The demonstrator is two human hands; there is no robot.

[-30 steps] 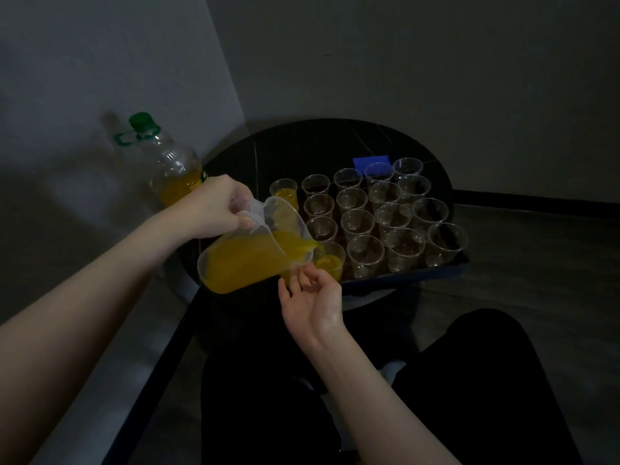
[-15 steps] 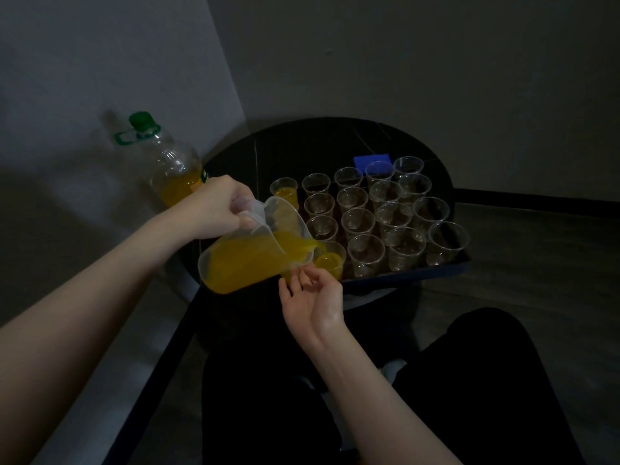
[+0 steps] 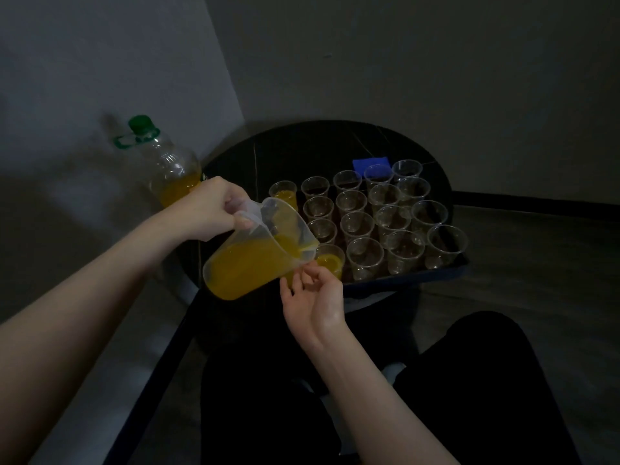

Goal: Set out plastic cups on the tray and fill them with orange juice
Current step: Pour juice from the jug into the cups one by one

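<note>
Nearest, a person's dark-clothed legs (image 3: 469, 397) fill the bottom of the view; above them the right hand (image 3: 315, 293) is turned palm up, its fingers loosely curled beneath the jug's spout and beside the nearest cup, though whether they touch either I cannot tell. The left hand (image 3: 211, 209) grips the handle of a clear jug (image 3: 255, 253), fingers wrapped round it; the jug is tilted, spout down over the front-left cup (image 3: 330, 263), which holds orange juice. That cup stands at the near left corner of a dark tray (image 3: 419, 280) on a round black table (image 3: 302, 149); rows of clear cups (image 3: 385, 219) fill the tray, most of them empty; the far-left cup (image 3: 283, 193) also holds juice. Behind the last cups lies a blue thing (image 3: 370, 162); left of the table stands a green-capped bottle (image 3: 164, 169) partly full of juice.
</note>
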